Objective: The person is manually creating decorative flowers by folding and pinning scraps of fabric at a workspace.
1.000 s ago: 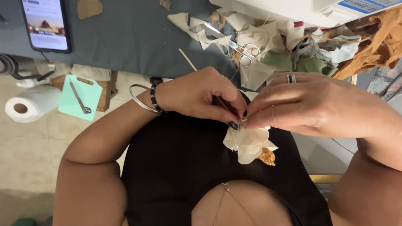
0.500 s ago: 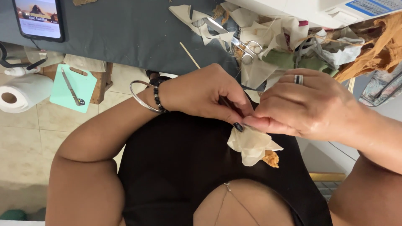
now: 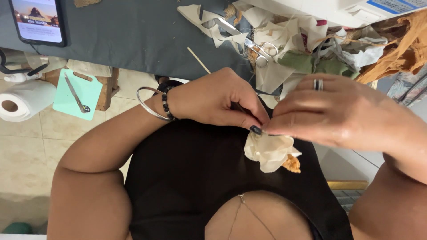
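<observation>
A small cream fabric flower (image 3: 269,151) with an orange bit at its lower edge hangs over my black top, just under my fingertips. My left hand (image 3: 218,100), wearing a bangle and a bead bracelet at the wrist, pinches the flower's top with a thin dark tool or stick between its fingers. My right hand (image 3: 338,113), with a ring on one finger, grips the same top edge from the right. Both hands meet fingertip to fingertip above the flower.
The dark grey table (image 3: 133,40) holds a phone (image 3: 38,20) at the far left, scissors (image 3: 249,42), a thin wooden stick (image 3: 199,60) and a heap of cream, green and orange fabric scraps (image 3: 311,49). Below on the tiled floor: a paper roll (image 3: 22,100), a mint board (image 3: 78,93).
Both hands stay pinched on the flower. The view has shifted slightly, so the hands and flower sit a little lower and more to the right in the frame.
</observation>
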